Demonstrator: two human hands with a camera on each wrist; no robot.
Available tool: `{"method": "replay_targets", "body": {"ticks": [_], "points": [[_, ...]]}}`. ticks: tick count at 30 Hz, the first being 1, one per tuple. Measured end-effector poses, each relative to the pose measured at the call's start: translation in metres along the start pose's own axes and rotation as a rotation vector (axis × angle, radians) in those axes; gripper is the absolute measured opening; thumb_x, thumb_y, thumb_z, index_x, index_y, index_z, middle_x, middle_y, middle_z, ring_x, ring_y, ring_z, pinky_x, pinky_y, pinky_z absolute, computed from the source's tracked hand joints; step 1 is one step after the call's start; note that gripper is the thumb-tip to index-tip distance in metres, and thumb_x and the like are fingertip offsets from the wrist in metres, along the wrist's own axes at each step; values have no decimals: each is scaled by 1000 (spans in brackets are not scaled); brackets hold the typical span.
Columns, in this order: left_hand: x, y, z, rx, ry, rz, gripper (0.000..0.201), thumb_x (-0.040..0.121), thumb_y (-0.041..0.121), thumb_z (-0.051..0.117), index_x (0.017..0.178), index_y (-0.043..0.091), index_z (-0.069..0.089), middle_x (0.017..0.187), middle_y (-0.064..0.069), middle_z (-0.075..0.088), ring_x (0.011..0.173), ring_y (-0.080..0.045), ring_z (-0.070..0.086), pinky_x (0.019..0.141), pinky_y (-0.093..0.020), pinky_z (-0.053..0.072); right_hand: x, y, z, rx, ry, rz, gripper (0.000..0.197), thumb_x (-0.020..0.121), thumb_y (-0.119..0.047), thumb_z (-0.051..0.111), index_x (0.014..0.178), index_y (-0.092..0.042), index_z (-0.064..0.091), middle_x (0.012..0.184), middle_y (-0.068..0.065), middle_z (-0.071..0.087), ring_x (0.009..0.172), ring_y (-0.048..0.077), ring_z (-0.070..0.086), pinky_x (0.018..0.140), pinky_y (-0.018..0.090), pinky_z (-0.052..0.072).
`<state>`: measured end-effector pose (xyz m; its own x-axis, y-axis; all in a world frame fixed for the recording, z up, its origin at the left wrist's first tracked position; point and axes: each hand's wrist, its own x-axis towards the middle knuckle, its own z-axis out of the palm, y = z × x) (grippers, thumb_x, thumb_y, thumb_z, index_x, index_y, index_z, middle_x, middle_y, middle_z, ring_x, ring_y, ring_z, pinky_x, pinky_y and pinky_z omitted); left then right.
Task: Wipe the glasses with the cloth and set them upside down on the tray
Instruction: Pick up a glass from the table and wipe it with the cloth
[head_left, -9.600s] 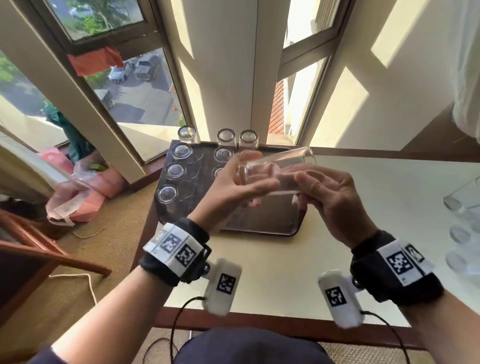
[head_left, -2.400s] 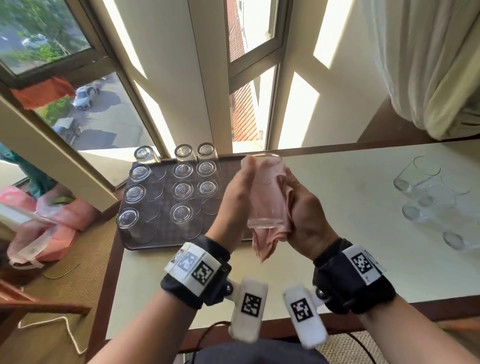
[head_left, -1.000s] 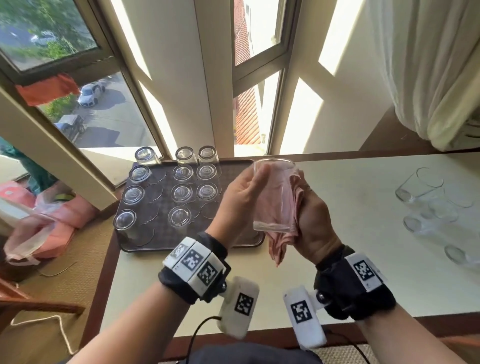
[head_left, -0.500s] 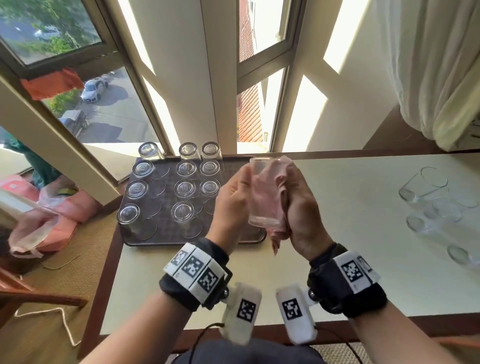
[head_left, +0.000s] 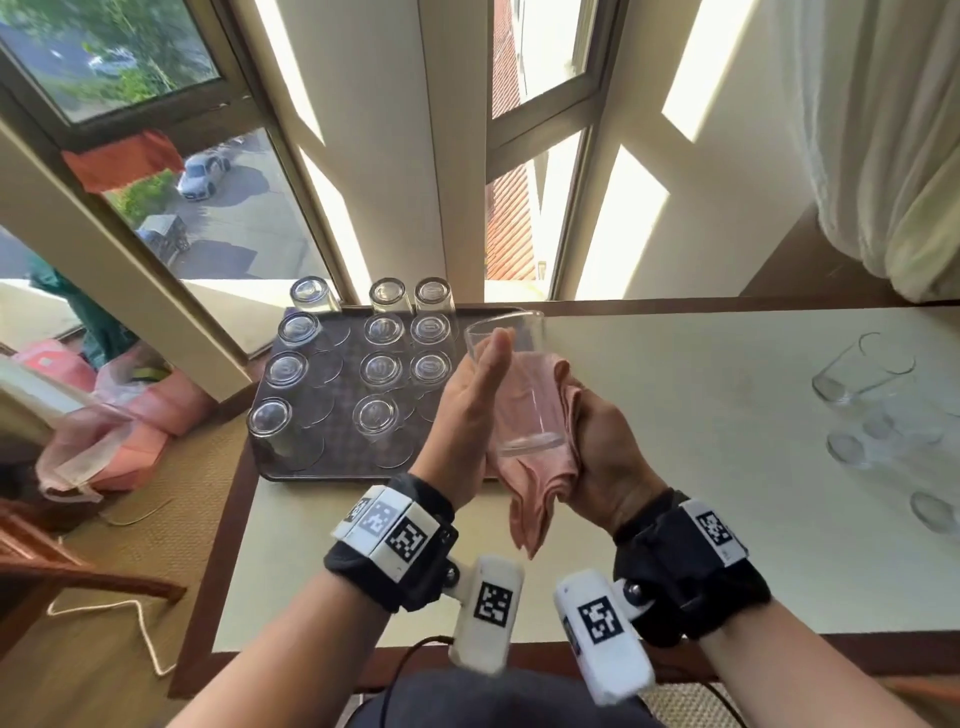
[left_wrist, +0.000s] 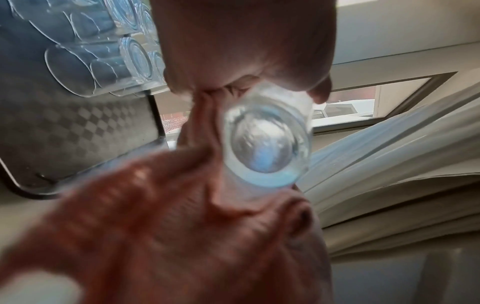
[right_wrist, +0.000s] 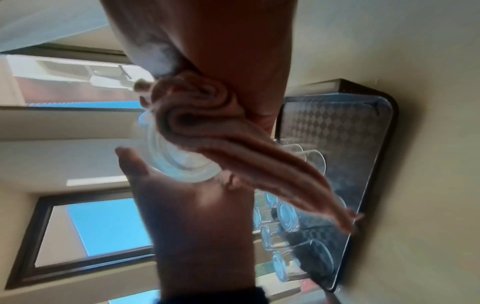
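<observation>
- Wiping the glass (head_left: 514, 395) held upright above the desk (head_left: 675, 415), mouth up, base toward the body; best done by turning it steadily against the cloth (head_left: 540, 467) so the whole wall gets covered, rim included.
- Worth keeping the pressure light: thin, slick walls, likely to slip if squeezed unevenly.
- Left hand (head_left: 467, 415): fingers nearly straight, palm laid flat on the glass's left side, thumb hidden; steadying rather than clutching.
- Right hand (head_left: 608, 452): curled round the pink cloth, pressing it to the glass's right side and back, loose tail hanging below the wrist.
- Next, judged from the layout: flip mouth down and set into the free near-right part of the tray (head_left: 332, 467), just beyond the hands.
- Farther off: eleven glasses already inverted in rows on the tray; more, unwiped, lying well apart at the right.
</observation>
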<state>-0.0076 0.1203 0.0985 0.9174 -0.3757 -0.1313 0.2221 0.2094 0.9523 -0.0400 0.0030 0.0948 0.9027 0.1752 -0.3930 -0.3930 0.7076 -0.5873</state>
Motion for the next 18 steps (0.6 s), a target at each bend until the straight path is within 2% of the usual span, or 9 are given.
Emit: {"method": "replay_targets", "body": {"ticks": [2, 4, 5, 7, 10, 12, 14, 16, 18], "points": [[2, -2, -7, 14, -49, 49, 59, 78, 62, 59, 120, 21, 57, 110, -3, 72, 101, -14, 71, 83, -27, 58, 0, -6, 1, 71, 5, 11, 50, 106, -37, 30, 130, -4, 59, 121, 19, 67, 103, 32, 68, 91, 45, 57], [6, -4, -14, 98, -94, 93, 90, 69, 71, 72, 134, 11, 51, 121, -11, 68, 110, -23, 68, 90, -33, 56, 3, -10, -4, 56, 74, 1, 45, 105, -32, 32, 123, -4, 63, 109, 18, 69, 96, 31, 67, 86, 45, 58], [7, -4, -15, 136, -132, 103, 98, 68, 69, 75, 138, 6, 47, 118, -6, 69, 108, -19, 68, 89, -30, 55, 5, -12, -7, 34, 122, -3, 41, 104, -29, 34, 119, -4, 64, 105, 17, 68, 94, 30, 66, 85, 44, 56], [8, -8, -16, 178, -177, 95, 96, 70, 62, 77, 142, 9, 42, 119, 2, 68, 110, -11, 66, 89, -27, 54, 10, -13, -11, -47, 236, -5, 33, 101, -24, 42, 111, -5, 66, 100, 16, 65, 88, 28, 64, 81, 42, 53], [8, -15, -16, 251, -171, 136, 91, 69, 65, 77, 140, 20, 43, 125, 6, 63, 121, -12, 60, 99, -30, 51, 10, -15, -16, -228, 323, 3, 23, 96, -20, 54, 102, -4, 70, 87, 13, 67, 79, 27, 64, 77, 41, 53], [7, -17, -13, 278, -169, 164, 92, 68, 68, 76, 139, 21, 42, 126, 6, 61, 119, -10, 61, 97, -27, 51, 7, -15, -19, -442, 396, -39, 21, 95, -18, 57, 92, -3, 71, 79, 13, 67, 69, 26, 64, 65, 35, 53], [8, -17, -10, 275, -179, 162, 94, 66, 69, 77, 139, 21, 42, 124, 6, 62, 116, -10, 64, 95, -27, 53, 6, -15, -24, -620, 464, -104, 31, 98, -24, 54, 90, 1, 71, 76, 13, 70, 64, 26, 68, 54, 30, 54], [9, -16, -8, 261, -174, 163, 89, 66, 65, 79, 136, 23, 44, 120, 7, 64, 114, -11, 65, 93, -28, 54, 3, -16, -30, -695, 491, -178, 42, 101, -35, 49, 91, -2, 73, 83, 16, 75, 74, 32, 73, 65, 41, 62], [10, -16, -10, 239, -169, 160, 80, 67, 59, 82, 132, 27, 47, 115, 4, 66, 110, -13, 67, 91, -29, 54, -2, -18, -36, -723, 501, -249, 51, 104, -47, 40, 94, -9, 73, 92, 18, 75, 85, 37, 73, 77, 54, 61]]}}
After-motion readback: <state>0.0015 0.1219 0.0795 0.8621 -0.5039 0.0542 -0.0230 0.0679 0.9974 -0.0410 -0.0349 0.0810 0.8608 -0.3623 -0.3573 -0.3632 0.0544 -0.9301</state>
